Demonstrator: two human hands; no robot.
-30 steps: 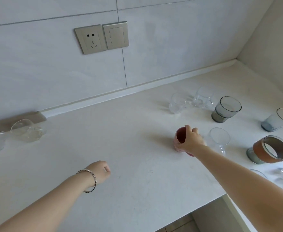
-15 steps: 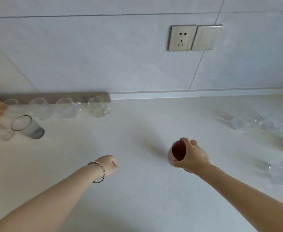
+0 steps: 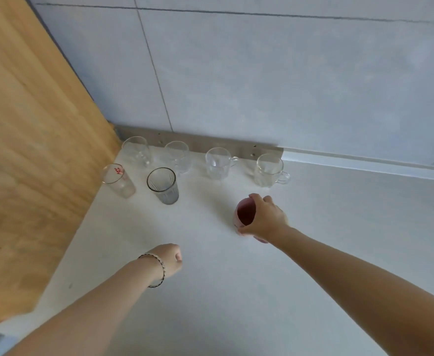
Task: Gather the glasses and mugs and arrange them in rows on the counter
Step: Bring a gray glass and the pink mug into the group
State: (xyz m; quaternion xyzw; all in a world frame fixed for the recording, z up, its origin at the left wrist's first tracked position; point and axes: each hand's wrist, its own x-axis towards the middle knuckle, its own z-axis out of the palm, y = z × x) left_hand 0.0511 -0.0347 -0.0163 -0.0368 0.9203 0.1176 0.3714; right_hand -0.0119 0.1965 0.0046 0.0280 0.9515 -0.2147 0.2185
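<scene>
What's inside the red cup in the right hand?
The red cup shows only its dark red inner wall, with nothing visible in it. The right hand grips the rim and covers the right side of the opening, so that part is hidden.

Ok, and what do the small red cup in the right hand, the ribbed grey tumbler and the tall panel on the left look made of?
Small red cup: tinted glass or plastic; the rim looks translucent pink.
Ribbed grey tumbler: smoked glass; the counter shows through its fluted wall.
Tall panel: wood or wood-look laminate, matte; yellow-brown grain streaks.
</scene>
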